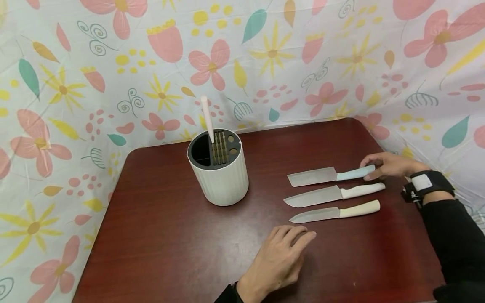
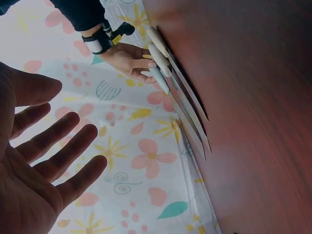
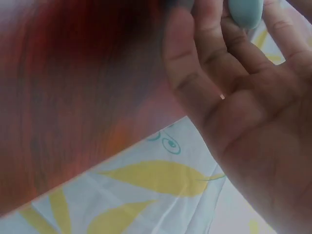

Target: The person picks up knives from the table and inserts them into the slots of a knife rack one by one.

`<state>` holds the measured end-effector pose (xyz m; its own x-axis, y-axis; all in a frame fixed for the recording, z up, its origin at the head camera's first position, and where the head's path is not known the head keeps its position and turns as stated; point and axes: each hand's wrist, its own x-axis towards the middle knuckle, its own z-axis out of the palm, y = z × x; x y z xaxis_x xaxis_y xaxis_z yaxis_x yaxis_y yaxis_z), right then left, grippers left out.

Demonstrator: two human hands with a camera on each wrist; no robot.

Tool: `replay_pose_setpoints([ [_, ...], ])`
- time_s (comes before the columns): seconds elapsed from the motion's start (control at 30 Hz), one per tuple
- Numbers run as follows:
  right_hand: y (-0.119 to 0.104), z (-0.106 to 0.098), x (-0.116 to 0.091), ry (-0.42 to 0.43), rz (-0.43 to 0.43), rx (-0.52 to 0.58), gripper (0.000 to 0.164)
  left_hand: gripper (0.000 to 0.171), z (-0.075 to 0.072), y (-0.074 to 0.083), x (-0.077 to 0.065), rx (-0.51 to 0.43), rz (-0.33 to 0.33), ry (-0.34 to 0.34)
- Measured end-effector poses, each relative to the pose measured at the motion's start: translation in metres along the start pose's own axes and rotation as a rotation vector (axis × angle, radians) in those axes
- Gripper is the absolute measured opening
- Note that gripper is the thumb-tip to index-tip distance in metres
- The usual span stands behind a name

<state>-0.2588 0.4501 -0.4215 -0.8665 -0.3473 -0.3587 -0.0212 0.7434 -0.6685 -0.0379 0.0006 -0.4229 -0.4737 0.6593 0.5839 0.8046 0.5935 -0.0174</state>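
Note:
At the right of the table, my right hand (image 1: 392,165) pinches the handle end of a cleaver with a light blue handle (image 1: 354,173). That handle's rounded end (image 3: 246,12) shows between thumb and fingers in the right wrist view. Just in front lies a kitchen knife with a white handle (image 1: 361,190), and nearest me a smaller knife with a cream handle (image 1: 360,208). All their blades point left. My left hand (image 1: 274,259) is held over the near part of the table, fingers loosely bent, holding nothing.
Left of the knives stands a white ribbed knife block (image 1: 225,185) with a black slotted top. A pale pink handle (image 1: 207,118) sticks up from one of its slots. Behind the dark red table (image 1: 159,235) hangs a flowered cloth (image 1: 159,84).

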Motion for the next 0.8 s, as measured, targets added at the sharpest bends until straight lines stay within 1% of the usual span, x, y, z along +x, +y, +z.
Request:
replay_pose_setpoints([
  [0.17,0.001,-0.003,-0.005,-0.032,0.032,0.031,0.050,0.055,-0.001,-0.001,0.001,-0.001,-0.005,0.008],
  [0.3,0.003,-0.004,-0.009,-0.032,0.018,0.067,0.048,0.053,-0.001,-0.003,0.002,0.010,-0.002,0.034],
  [0.43,0.003,-0.004,-0.014,-0.027,-0.015,0.114,0.044,0.049,-0.002,-0.004,0.002,0.006,-0.001,0.040],
  [0.6,0.004,-0.004,-0.019,-0.028,-0.109,0.210,0.039,0.046,-0.003,-0.004,0.002,-0.002,-0.007,0.051],
  [0.67,0.004,-0.005,-0.020,-0.013,-0.146,0.230,0.038,0.048,-0.004,-0.004,0.003,-0.007,-0.012,0.063],
  [0.8,0.001,-0.007,-0.019,0.038,-0.158,0.265,0.037,0.052,-0.006,-0.005,0.003,-0.007,-0.029,0.078],
])
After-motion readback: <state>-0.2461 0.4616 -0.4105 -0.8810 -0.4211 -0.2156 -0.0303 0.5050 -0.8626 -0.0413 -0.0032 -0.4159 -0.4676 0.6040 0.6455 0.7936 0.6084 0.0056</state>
